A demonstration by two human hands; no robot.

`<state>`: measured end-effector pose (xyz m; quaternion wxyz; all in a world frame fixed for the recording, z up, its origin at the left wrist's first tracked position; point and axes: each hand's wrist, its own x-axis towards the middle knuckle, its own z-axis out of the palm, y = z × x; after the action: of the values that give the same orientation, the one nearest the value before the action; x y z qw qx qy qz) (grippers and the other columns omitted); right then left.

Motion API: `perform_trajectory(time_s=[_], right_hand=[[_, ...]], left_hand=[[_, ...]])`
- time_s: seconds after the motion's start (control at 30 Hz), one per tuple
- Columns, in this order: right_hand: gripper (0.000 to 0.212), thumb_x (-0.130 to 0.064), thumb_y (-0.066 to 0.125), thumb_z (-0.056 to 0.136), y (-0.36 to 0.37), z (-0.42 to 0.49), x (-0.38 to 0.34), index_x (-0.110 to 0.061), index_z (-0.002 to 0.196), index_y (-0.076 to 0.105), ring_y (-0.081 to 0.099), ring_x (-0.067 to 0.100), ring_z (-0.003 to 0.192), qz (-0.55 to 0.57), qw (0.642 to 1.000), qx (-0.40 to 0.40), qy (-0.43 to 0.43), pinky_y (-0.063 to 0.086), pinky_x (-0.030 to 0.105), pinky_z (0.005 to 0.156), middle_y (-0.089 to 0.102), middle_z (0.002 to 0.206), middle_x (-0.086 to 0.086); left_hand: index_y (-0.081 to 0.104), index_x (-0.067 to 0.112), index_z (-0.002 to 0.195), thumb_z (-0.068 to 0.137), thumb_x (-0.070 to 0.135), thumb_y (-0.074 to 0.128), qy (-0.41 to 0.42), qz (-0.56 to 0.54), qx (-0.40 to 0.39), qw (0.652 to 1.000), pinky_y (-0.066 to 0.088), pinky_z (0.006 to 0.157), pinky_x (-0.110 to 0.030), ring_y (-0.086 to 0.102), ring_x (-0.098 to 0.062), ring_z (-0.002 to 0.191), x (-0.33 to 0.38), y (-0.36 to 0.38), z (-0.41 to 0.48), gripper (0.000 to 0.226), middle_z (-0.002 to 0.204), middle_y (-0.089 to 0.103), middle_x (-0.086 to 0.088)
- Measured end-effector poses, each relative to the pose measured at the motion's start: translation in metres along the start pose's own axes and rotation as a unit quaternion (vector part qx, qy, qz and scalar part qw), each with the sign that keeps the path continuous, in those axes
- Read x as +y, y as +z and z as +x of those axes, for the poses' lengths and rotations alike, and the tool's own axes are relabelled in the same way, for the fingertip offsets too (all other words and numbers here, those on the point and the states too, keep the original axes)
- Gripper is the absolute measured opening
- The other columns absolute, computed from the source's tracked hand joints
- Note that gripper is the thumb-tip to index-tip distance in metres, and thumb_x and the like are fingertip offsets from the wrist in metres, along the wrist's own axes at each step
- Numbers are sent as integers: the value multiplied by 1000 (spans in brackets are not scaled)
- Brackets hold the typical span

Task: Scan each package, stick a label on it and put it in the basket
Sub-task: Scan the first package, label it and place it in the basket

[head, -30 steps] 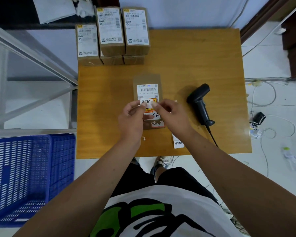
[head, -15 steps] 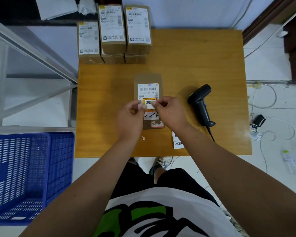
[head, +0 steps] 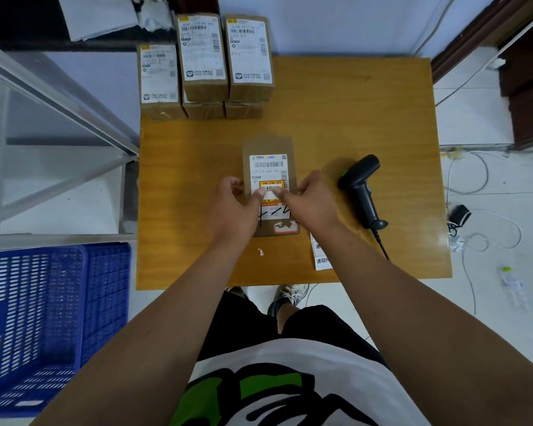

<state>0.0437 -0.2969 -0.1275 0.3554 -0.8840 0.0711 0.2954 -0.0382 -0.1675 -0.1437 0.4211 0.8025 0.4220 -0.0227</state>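
surface [head: 351,124] of yellow wood carries the work. the blue basket [head: 83,302] stands on the floor off its near left corner, low and open, likely so a finished parcel can be dropped in with one swing of the left arm. waiting packages [head: 203,56] are stacked at the far left corner, printed sides up, out of the way yet probably within reach. the package [head: 268,146] being worked on lies flat at the middle of the surface, printed face up, so it needs no holding while something is stuck to it. the scanner [head: 362,192] lies on its side toward the right edge, apart from the package, its cable trailing over the near edge; i judge the scan for this one done.

the left grip [head: 231,207] and right grip [head: 311,201] meet over the package's middle, fingers curled, each pinching one end of the small white label [head: 270,192]. the left thumb lies on its left end and the right fingertips on its right end, which should keep it taut and level. the label sits between the two grips, on or just above the package's printed sheet; i cannot tell which. a sheet of spare labels [head: 320,259] lies at the near edge, partly under the right forearm.
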Motion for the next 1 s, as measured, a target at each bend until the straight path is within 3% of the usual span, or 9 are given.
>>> perform_trajectory(time_s=[0.13, 0.23, 0.33, 0.47, 0.63, 0.73, 0.83, 0.9, 1.0], right_hand=[[54, -49, 73, 91, 3, 0, -1, -20, 122, 41, 75, 24, 93, 139, 987, -76, 41, 63, 47, 86, 69, 117, 9], [84, -86, 63, 70, 16, 2, -1, -25, 124, 43, 72, 24, 104, 119, 990, -68, 41, 61, 47, 91, 65, 126, 7], [79, -92, 52, 73, 26, 1, 5, -26, 115, 50, 70, 22, 103, 91, 994, -50, 22, 58, 48, 93, 65, 120, 2], [53, -68, 37, 102, 24, -7, 1, -21, 125, 52, 56, 25, 116, 79, 996, -34, 4, 46, 42, 96, 53, 120, 2], [70, -76, 33, 98, 12, -25, -5, -33, 152, 40, 47, 23, 137, 127, 989, -69, -18, 41, 49, 116, 47, 146, 6], [87, -81, 49, 86, 1, -43, -22, -37, 158, 32, 59, 18, 134, 196, 971, -124, -54, 48, 49, 113, 57, 149, -1], [61, -57, 62, 97, -6, -65, -45, -38, 151, 43, 70, 8, 117, 227, 945, -204, -115, 58, 36, 101, 67, 133, -9], [43, -39, 61, 103, -5, -84, -60, -38, 144, 49, 72, 5, 109, 231, 923, -268, -154, 61, 24, 86, 70, 123, -14], [42, -33, 61, 103, 15, -118, -81, -38, 144, 54, 76, 8, 102, 212, 895, -349, -178, 60, 23, 74, 76, 120, -11]], left_hand=[[41, 31, 151, 99, 62, 45, -51, -20, -16, 998, 58, 92, -44, 67, -21, 115, 10, 13, -9, 60, 134, 66, 5], [34, 35, 151, 89, 80, 40, -64, -90, -25, 994, 57, 95, -50, 65, -20, 118, 13, 21, -13, 76, 139, 61, 8], [35, 36, 149, 91, 77, 40, -52, -104, -20, 993, 59, 91, -47, 65, -18, 116, 9, 26, -11, 71, 139, 58, 8], [43, 37, 145, 94, 71, 32, -78, -149, -13, 986, 62, 85, -43, 70, -17, 106, 10, 26, -6, 62, 133, 64, 4], [49, 33, 143, 110, 42, 39, -137, -284, -14, 949, 50, 65, -17, 66, -1, 88, 24, -3, -22, 35, 104, 67, 17], [55, 33, 132, 109, 38, 46, -109, -366, -2, 924, 57, 74, -14, 72, 3, 93, 29, -38, -41, 25, 109, 70, 20], [51, 30, 151, 108, 37, 49, -73, -414, 31, 907, 61, 92, -30, 72, -9, 111, 22, -80, -63, 43, 131, 71, 6], [53, 31, 149, 108, 33, 52, -56, -427, 70, 900, 59, 99, -36, 70, -13, 119, 10, -109, -83, 42, 137, 68, 7], [58, 42, 141, 105, 33, 57, -66, -426, 134, 892, 53, 105, -41, 66, -8, 124, -14, -153, -125, 37, 137, 67, 17]])
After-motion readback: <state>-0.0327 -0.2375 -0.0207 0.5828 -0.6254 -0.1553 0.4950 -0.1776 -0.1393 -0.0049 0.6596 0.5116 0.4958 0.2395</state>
